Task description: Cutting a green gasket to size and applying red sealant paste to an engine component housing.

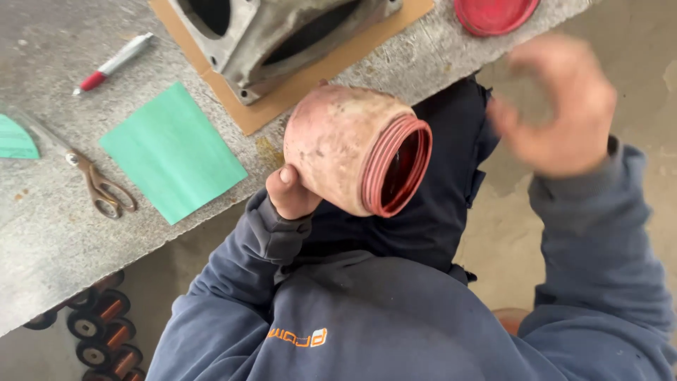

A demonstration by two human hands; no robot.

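Observation:
My left hand (290,192) holds a worn pinkish-red jar (345,144) by its base, tilted so its threaded open mouth faces right and toward me. Only the thumb and part of the palm show beneath the jar. My right hand (557,106) is raised to the right of the jar, blurred, fingers loosely curled, with nothing visible in it. The jar's red lid (493,14) lies on the grey table (49,226) at the top right edge, apart from both hands.
On the table lie a green sheet (173,152), scissors (102,187), a red-and-white marker (113,63), a green offcut (14,137) and a grey metal housing (275,35) on brown cardboard (282,92). Copper wire spools (106,331) sit under the table.

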